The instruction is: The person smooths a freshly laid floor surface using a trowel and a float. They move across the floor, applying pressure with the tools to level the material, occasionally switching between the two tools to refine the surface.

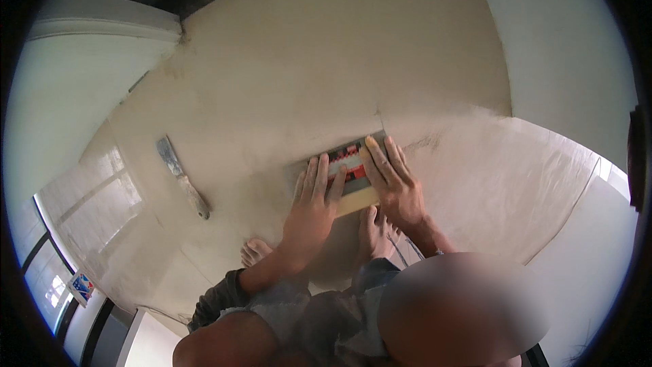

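Block (354, 175): flat, red-labelled, on the floor (380, 61), just ahead of the right foot (373, 236).
Hands: left hand (314, 198) and right hand (396, 185) laid over it, fingers extended, not curled.
Hazard: uneven pressure could tip an edge — perhaps scoring the floor.
Surroundings: scraper (178, 172) at left, well apart; right foot — close behind — would obstruct backward travel.

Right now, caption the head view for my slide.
Left hand and right hand on a rectangular yellow and red block, a long, grey-bladed scraper lying on the smooth beige floor.
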`<state>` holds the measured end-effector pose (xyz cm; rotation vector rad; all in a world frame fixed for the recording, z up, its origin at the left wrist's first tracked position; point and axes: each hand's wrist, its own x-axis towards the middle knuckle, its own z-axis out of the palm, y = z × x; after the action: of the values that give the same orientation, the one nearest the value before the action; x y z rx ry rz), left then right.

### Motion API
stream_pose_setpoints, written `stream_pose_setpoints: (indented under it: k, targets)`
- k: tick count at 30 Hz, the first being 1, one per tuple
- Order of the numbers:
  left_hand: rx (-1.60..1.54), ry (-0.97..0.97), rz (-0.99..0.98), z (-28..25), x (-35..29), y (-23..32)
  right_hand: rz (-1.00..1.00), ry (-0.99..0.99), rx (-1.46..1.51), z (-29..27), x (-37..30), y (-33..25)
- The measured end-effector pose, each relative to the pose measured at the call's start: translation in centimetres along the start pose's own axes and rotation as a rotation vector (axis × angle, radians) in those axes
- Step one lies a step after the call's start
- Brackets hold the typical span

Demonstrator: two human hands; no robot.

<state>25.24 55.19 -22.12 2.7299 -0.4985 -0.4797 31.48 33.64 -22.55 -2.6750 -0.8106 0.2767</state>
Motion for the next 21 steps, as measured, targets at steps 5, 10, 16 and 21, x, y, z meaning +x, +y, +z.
stream_pose_setpoints:
  k: [5, 10, 16, 21]
  targets:
    - [-0.064, -0.027, -0.006, -2.0, 2.0, -0.9, -0.010, 0.000, 0.025, 0.2, 1.7, 1.1]
    - [-0.105, -0.020, -0.036, -0.7, 0.8, -0.8, 0.007, 0.002, 0.013, 0.0, 0.8, 0.1]
    - [-0.021, -0.023, -0.053, -3.0, 4.5, -2.6, -0.060, 0.100, 0.010, -0.4, 5.5, 1.7]
    - [-0.033, 0.015, -0.024, -1.6, 2.5, -2.1, -0.040, 0.076, -0.029, 0.1, 3.4, 0.9]
